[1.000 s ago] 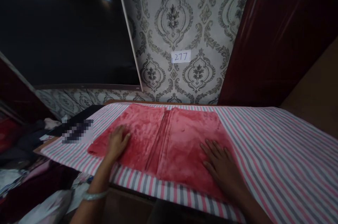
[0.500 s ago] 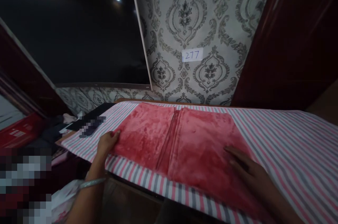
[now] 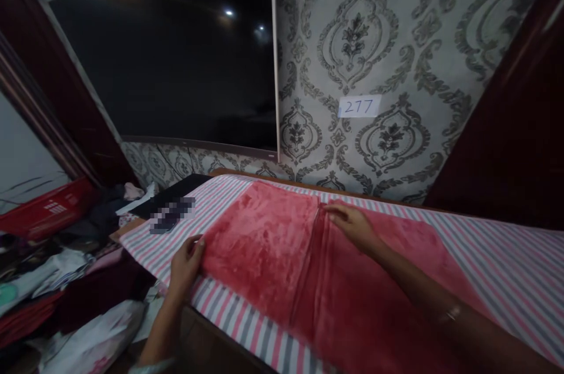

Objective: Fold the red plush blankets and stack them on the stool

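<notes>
- Since half a second ago, the right hand (image 3: 352, 226) is no longer lying flat at the near right edge of the red towel (image 3: 264, 250); it is now reaching across to the far end of the middle fold.
- That hand's fingers (image 3: 332, 214) are pressing together on the fold's top edge, pinching the towel there.
- At the towel's left edge the left hand (image 3: 185, 265) is curling its fingers over the corner, gripping the cloth.
- One red towel is lying spread on the striped sheet (image 3: 506, 256), covering the table's middle and near side, with its two halves meeting at the fold.
- Nothing is lying on the towel besides the two hands and the right forearm crossing it.
- One dark screen (image 3: 176, 68) is hanging on the patterned wall, beside one small paper label (image 3: 359, 106) reading 277.
- One pile of clothes (image 3: 53, 268) is lying left of the table, near one red box (image 3: 44, 212).
</notes>
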Action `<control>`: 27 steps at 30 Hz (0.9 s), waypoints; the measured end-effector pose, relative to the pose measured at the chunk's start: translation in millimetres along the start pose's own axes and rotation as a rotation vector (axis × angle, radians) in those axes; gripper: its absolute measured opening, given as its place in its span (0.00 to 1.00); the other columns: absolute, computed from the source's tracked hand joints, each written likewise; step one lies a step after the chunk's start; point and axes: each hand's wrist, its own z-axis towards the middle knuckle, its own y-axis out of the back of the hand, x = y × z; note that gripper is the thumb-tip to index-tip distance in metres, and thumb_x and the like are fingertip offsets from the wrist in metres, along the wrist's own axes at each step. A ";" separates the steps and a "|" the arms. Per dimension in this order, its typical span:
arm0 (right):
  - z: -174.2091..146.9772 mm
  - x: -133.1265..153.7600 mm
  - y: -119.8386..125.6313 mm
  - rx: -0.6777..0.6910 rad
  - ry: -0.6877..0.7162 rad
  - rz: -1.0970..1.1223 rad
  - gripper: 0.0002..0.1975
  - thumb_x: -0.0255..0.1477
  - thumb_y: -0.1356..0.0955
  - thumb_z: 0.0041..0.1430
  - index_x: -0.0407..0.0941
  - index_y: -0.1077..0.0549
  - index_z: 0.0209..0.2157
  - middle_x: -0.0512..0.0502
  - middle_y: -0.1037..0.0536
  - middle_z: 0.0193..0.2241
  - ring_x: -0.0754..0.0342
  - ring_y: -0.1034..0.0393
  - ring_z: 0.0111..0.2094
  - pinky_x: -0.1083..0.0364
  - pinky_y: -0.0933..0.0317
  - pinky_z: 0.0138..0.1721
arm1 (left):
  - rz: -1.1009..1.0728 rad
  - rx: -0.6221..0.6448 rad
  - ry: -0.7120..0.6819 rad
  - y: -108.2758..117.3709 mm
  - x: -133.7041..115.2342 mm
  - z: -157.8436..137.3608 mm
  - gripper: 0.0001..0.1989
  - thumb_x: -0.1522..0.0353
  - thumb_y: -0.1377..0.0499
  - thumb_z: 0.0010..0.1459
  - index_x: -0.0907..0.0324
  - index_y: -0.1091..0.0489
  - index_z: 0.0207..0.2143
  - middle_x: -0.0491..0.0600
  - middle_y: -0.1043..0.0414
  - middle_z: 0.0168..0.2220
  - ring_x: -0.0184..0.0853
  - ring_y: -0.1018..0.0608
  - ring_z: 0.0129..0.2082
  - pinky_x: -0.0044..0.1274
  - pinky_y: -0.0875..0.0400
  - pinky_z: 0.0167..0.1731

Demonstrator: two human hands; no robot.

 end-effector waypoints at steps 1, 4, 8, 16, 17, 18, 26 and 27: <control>19.8 -0.7 -16.0 0.027 -0.009 0.031 0.14 0.26 0.34 0.53 0.46 0.20 0.41 0.43 0.18 0.43 0.46 0.23 0.46 0.48 0.31 0.51 | -0.086 0.007 -0.007 3.0 8.2 -4.1 0.30 0.49 0.45 0.48 0.60 0.28 0.46 0.56 0.21 0.46 0.49 0.21 0.48 0.34 0.28 0.48; 72.6 -3.5 -63.2 0.071 -0.053 0.060 0.16 0.21 0.34 0.53 0.44 0.21 0.43 0.43 0.18 0.45 0.48 0.24 0.48 0.48 0.32 0.53 | -0.266 0.109 -0.050 13.6 31.2 -12.9 0.34 0.54 0.39 0.45 0.59 0.30 0.54 0.56 0.28 0.58 0.50 0.27 0.58 0.34 0.31 0.55; 127.3 -9.6 -116.5 0.119 -0.066 0.028 0.19 0.19 0.33 0.53 0.42 0.22 0.47 0.40 0.20 0.49 0.47 0.25 0.51 0.47 0.35 0.56 | -0.288 0.201 -0.100 19.7 48.4 -15.5 0.33 0.60 0.36 0.45 0.57 0.29 0.56 0.55 0.31 0.60 0.50 0.30 0.61 0.35 0.35 0.60; 198.1 -28.4 -183.3 0.223 -0.092 -0.028 0.19 0.23 0.31 0.54 0.43 0.23 0.49 0.41 0.21 0.50 0.46 0.27 0.52 0.49 0.36 0.56 | -0.029 -0.127 -0.172 -9.0 53.1 -21.2 0.25 0.63 0.44 0.50 0.60 0.28 0.51 0.56 0.24 0.52 0.46 0.23 0.53 0.38 0.29 0.54; 203.8 -29.9 -188.7 0.231 -0.098 -0.037 0.19 0.23 0.30 0.54 0.43 0.23 0.48 0.41 0.21 0.48 0.46 0.26 0.51 0.49 0.35 0.54 | -0.013 -0.152 -0.158 -10.8 52.0 -22.1 0.25 0.63 0.45 0.49 0.60 0.27 0.50 0.56 0.23 0.50 0.46 0.22 0.51 0.37 0.27 0.52; 208.8 -31.2 -193.5 0.239 -0.103 -0.045 0.17 0.24 0.30 0.53 0.43 0.22 0.47 0.41 0.20 0.46 0.46 0.26 0.49 0.50 0.34 0.53 | -0.003 -0.163 -0.144 -11.8 50.3 -22.6 0.24 0.64 0.45 0.49 0.59 0.27 0.49 0.55 0.22 0.49 0.46 0.21 0.49 0.36 0.26 0.50; 228.3 -38.7 -220.1 0.317 -0.127 -0.062 0.10 0.32 0.27 0.47 0.44 0.27 0.19 0.55 0.31 0.16 0.58 0.36 0.22 0.60 0.41 0.26 | -0.015 -0.104 -0.038 -6.6 23.4 -14.7 0.16 0.66 0.45 0.42 0.56 0.24 0.35 0.49 0.20 0.34 0.42 0.20 0.35 0.29 0.24 0.36; 229.6 -39.9 -222.3 0.315 -0.120 -0.048 0.12 0.33 0.27 0.46 0.44 0.29 0.18 0.56 0.34 0.14 0.59 0.39 0.20 0.60 0.44 0.24 | -0.033 -0.089 -0.029 -5.5 20.3 -14.3 0.15 0.66 0.45 0.42 0.56 0.24 0.33 0.48 0.20 0.33 0.41 0.20 0.33 0.28 0.25 0.35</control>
